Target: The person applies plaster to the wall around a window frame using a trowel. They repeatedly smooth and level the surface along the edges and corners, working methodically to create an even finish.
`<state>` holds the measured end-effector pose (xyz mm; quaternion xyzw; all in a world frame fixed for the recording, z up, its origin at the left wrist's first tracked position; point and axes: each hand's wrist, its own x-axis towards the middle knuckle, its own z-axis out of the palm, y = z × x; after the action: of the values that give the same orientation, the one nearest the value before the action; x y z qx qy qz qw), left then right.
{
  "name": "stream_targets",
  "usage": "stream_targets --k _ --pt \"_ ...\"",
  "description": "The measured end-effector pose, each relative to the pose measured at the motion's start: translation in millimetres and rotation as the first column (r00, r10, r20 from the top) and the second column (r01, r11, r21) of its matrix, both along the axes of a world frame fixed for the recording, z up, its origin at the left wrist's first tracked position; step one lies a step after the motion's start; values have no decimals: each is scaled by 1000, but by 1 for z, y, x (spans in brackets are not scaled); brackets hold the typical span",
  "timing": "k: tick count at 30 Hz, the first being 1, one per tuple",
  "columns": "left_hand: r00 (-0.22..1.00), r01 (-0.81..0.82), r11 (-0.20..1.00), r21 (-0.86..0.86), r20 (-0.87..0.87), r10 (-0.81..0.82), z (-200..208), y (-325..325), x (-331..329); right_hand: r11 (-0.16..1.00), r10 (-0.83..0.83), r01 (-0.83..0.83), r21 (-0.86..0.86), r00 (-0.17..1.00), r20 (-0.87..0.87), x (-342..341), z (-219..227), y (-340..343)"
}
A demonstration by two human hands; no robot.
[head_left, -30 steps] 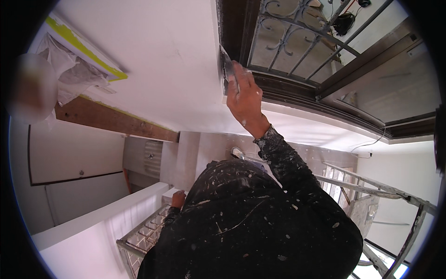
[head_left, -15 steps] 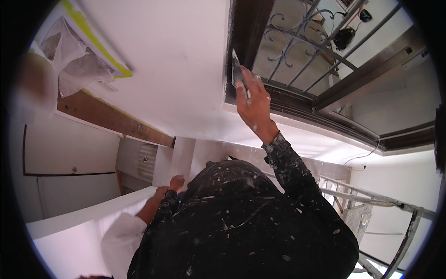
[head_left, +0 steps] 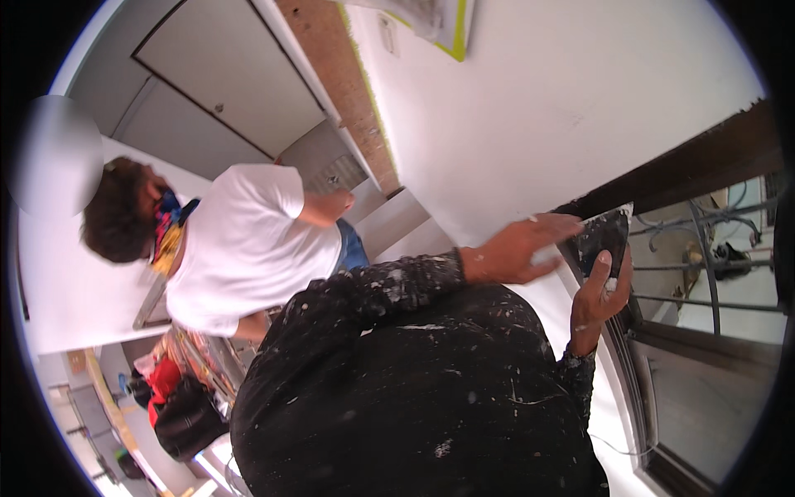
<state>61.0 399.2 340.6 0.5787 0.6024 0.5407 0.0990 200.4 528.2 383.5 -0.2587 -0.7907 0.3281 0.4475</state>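
Note:
My right hand (head_left: 601,303) grips a putty knife (head_left: 606,232) with a wide dark blade, its thumb pressed on the blade's face. Pale filler smears the blade's edge and my fingers. From the left, my left hand (head_left: 517,250) reaches across my chest, fingers stretched and somewhat blurred. Its fingertips come up to the blade's left edge; whether they touch it I cannot tell. Behind the knife runs the dark window frame (head_left: 687,157), bordering the white wall (head_left: 530,116).
A co-worker in a white T-shirt (head_left: 240,248) stands close on my left. Metal window bars (head_left: 708,265) lie beyond the frame. Yellow-green tape (head_left: 458,43) edges a covered patch on the wall. A black bag (head_left: 189,418) sits at lower left.
My view has swung left, bringing the co-worker into fuller sight. The putty knife has come away from the wall beside the window frame, and my left hand has risen from my side to the blade.

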Motion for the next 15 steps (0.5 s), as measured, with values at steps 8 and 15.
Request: stream_targets --k 8,15 --pt "985 170 975 140 17 -174 29 32 20 972 65 -85 221 993 99 6 4 12" --pt "962 251 964 91 92 -259 28 46 -2 994 53 -59 97 997 64 -8 2 16"
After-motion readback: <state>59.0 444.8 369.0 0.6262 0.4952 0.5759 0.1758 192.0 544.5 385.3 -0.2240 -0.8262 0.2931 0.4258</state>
